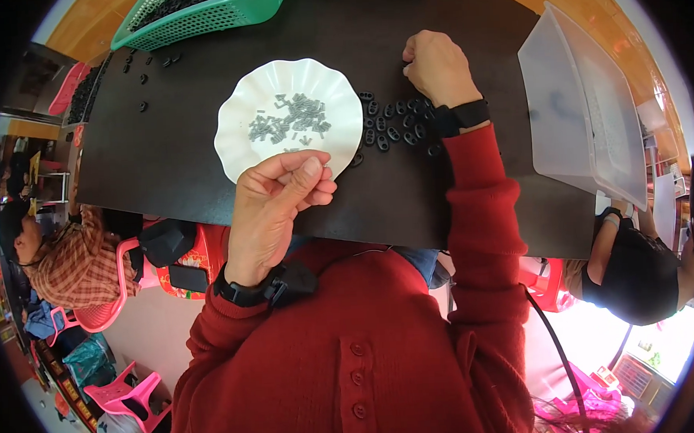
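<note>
Small black oval plastic pieces (382,124) are lying on the dark worktop (159,159), slim silvery metal bits (305,111) in the white scalloped plate (232,113); much is seemingly remaining. Left hand (273,200) is pinching something tiny; right hand (443,67) is resting curled, contents indeterminable.

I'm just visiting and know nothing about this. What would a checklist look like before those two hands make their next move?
1. Plate resting on the table: ok.
2. Small grey pieces inside the plate's rim: ok, as far as they show; the left hand hides part of the rim.
3. Black parts close to the right hand: ok, most lie between it and the plate.
4. All black parts on the table in one group: not ok, a few lie apart near the green basket.
5. Piece pinched in the left hand: cannot tell, its thumb and forefinger meet, but anything there is too small.
6. Part gripped in the right hand: cannot tell, its fingertips are hidden.
</note>
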`<move>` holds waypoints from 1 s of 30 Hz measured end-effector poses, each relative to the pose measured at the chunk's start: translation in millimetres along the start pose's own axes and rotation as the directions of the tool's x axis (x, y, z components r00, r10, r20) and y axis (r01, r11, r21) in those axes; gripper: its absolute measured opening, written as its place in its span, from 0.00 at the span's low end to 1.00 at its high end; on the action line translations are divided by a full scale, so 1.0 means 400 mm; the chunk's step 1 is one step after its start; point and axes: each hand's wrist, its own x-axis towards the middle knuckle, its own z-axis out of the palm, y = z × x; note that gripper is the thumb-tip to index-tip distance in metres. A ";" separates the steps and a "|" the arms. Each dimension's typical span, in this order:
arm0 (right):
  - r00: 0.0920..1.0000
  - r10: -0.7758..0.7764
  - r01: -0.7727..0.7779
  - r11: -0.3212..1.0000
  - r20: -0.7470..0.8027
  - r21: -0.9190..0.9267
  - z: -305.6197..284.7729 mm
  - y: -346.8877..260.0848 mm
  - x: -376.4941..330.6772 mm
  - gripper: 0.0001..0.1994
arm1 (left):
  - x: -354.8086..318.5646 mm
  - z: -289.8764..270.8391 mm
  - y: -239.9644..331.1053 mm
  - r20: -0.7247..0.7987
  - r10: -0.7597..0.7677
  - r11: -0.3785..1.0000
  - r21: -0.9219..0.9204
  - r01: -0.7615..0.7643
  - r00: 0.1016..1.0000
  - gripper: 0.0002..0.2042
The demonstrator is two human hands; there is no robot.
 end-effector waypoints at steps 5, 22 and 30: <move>0.999 -0.027 0.024 0.997 0.047 0.074 -0.024 -0.028 -0.043 0.09 | -0.010 0.001 -0.005 0.009 0.010 0.998 -0.059 -0.009 1.000 0.12; 0.993 0.010 -0.110 0.399 0.116 0.910 -0.252 -0.214 -0.438 0.07 | -0.018 0.041 -0.026 0.072 -0.005 0.999 -0.039 0.008 0.997 0.12; 0.947 -0.063 0.247 0.769 -0.315 0.590 -0.226 -0.189 -0.558 0.12 | -0.014 0.128 -0.061 0.127 -0.094 0.994 -0.044 0.100 0.987 0.11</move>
